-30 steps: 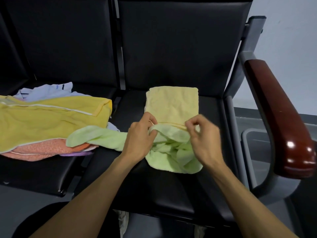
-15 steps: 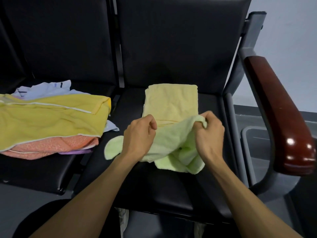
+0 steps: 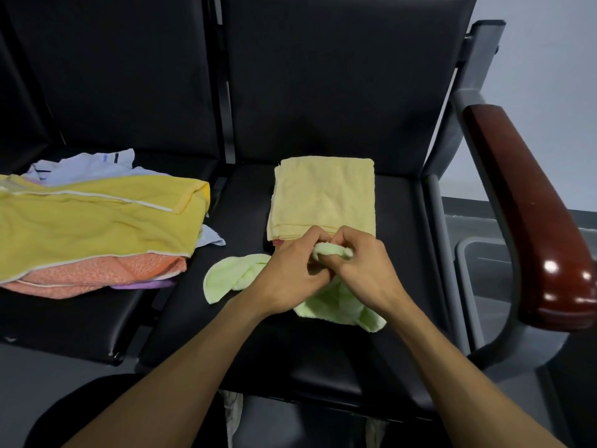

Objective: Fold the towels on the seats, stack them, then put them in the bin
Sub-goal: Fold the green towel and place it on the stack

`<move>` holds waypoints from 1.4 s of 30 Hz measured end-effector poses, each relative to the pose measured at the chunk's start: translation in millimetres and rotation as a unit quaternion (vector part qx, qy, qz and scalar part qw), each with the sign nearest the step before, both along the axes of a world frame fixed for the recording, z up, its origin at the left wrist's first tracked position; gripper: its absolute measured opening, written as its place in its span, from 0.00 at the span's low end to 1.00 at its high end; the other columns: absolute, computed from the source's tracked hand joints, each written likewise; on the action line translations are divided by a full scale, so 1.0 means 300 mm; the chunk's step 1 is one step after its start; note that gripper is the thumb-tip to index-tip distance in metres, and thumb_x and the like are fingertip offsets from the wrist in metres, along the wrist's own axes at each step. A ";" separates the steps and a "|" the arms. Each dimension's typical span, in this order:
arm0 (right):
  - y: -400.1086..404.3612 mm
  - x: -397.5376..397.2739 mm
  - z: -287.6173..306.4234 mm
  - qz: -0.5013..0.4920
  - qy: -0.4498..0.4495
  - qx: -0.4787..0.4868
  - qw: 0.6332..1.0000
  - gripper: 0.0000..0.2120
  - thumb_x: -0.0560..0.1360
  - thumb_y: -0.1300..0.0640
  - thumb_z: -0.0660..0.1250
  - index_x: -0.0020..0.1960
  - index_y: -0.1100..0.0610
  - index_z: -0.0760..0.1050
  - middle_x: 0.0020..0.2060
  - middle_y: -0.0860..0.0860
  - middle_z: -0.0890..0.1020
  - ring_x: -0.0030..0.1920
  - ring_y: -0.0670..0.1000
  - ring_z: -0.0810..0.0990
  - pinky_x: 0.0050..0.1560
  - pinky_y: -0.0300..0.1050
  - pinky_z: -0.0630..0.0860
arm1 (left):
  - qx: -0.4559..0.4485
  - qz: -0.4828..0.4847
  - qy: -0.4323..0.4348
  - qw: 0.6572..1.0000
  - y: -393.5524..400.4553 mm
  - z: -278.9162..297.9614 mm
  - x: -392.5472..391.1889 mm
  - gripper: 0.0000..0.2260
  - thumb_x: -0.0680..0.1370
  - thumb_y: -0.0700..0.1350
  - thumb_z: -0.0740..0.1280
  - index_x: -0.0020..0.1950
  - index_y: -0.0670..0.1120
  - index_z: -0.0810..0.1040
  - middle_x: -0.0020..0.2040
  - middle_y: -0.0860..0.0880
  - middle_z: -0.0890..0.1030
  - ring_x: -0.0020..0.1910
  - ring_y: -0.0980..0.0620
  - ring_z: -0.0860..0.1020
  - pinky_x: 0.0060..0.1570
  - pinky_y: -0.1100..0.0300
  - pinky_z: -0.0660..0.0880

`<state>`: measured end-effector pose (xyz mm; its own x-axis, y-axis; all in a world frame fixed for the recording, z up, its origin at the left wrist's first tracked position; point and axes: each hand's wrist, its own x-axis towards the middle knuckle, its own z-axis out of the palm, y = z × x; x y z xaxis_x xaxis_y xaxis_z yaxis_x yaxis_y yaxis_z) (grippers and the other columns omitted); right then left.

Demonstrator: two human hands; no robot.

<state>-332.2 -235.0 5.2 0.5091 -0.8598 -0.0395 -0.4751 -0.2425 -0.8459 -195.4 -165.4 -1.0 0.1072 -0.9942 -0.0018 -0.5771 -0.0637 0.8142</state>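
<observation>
A light green towel (image 3: 336, 305) lies crumpled on the right black seat (image 3: 323, 357). My left hand (image 3: 290, 273) and my right hand (image 3: 361, 266) are close together over it, both gripping a bunched edge of the green towel. One end of the towel spreads out to the left of my left hand. Just behind my hands lies a folded pale yellow towel (image 3: 323, 198). On the left seat sits a loose pile: a yellow towel (image 3: 97, 221) on top, an orange towel (image 3: 97, 273) under it, and a pale blue towel (image 3: 87, 163) behind.
A grey bin (image 3: 478, 273) stands on the floor to the right of the seats, partly hidden by the dark red wooden armrest (image 3: 529, 202). A grey metal frame runs between the right seat and the armrest. Seat backs rise behind both seats.
My hands have come together from apart, gathering the green towel's edge between them. The towel's left end has been drawn away from the pile and now lies on the right seat.
</observation>
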 end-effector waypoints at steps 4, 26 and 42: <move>-0.008 -0.002 -0.004 0.008 -0.008 -0.041 0.999 0.11 0.73 0.51 0.71 0.37 0.52 0.73 0.30 0.45 0.78 0.33 0.44 0.74 0.35 0.40 0.68 | -0.023 0.041 -0.009 0.999 -0.008 0.003 0.000 0.10 0.76 0.35 0.65 0.53 0.49 0.77 0.38 0.56 0.78 0.36 0.61 0.76 0.36 0.69 0.69; -0.041 -0.025 -0.015 -0.087 0.019 -0.096 0.991 0.09 0.77 0.50 0.71 0.41 0.50 0.76 0.34 0.46 0.80 0.37 0.47 0.79 0.39 0.47 0.75 | -0.080 0.178 -0.025 0.980 -0.031 -0.016 0.050 0.03 0.77 0.43 0.73 0.45 0.50 0.81 0.39 0.55 0.82 0.40 0.59 0.79 0.41 0.59 0.78; -0.054 -0.042 -0.027 -0.044 -0.011 0.086 0.995 0.11 0.78 0.60 0.66 0.55 0.47 0.82 0.45 0.50 0.84 0.48 0.52 0.82 0.47 0.40 0.79 | -0.013 0.226 0.037 0.973 -0.034 -0.015 0.070 0.08 0.77 0.49 0.73 0.40 0.48 0.82 0.34 0.57 0.80 0.34 0.62 0.76 0.36 0.67 0.69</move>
<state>-344.7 -251.3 -3.0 0.4341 -0.8828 -0.1797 -0.4687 -0.0510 -0.8819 -174.5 -175.7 -5.3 0.5342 -0.8454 -0.0006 -0.4355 -0.2757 0.8569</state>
